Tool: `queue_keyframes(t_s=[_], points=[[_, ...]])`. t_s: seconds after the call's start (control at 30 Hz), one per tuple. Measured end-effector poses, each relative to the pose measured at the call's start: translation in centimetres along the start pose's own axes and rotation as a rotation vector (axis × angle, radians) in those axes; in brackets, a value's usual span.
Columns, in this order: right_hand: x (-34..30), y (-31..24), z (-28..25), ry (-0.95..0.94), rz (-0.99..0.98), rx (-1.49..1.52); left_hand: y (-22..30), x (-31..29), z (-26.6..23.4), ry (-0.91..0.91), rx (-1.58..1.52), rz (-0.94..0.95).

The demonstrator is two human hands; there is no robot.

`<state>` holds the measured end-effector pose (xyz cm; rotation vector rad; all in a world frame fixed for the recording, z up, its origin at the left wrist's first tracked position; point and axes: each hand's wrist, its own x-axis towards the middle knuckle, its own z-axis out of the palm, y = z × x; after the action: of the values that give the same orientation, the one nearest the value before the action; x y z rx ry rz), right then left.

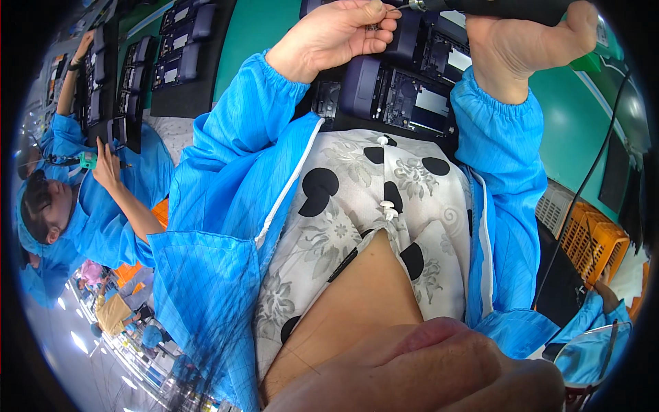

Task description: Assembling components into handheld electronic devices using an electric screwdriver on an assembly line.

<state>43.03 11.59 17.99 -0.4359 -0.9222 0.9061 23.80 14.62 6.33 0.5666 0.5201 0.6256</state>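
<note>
From the head camera, a worker in a blue smock (501, 137) pinches the left hand's (336, 34) thumb and forefinger together beside the thin bit (395, 9) of a black driver (515, 8); what the pinch holds, if anything, cannot be told. The right hand (525, 48) cradles the driver at the scene's far edge, over open devices (415, 103). A slipping bit could nick the fingertips, and a loosened pinch could spill small dark pieces (374, 27) into exposed electronics. The driver looks dark with a silvery chuck (417, 4); the dark-purple devices show circuit boards and pale rectangular panels.
</note>
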Motion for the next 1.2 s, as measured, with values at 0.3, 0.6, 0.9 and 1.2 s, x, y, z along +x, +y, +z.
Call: queue_keyframes(t_s=[0.3,0.6,0.9,1.2], points=[[-0.2,0.0,0.2,-0.042,-0.006,-0.012,0.1,0.0,0.3,0.008,-0.013,-0.013],[0.1,0.8,-1.1,-0.187,-0.079,-0.034,-0.4,0.4,0.7,0.032,0.109,0.059],[0.0,0.0,-0.3,-0.042,0.010,0.025,-0.7,0.3,0.5,0.064,0.051,0.037],[-0.2,0.3,-0.1,-0.053,0.020,0.038,-0.5,0.1,0.6,0.057,0.052,0.032]])
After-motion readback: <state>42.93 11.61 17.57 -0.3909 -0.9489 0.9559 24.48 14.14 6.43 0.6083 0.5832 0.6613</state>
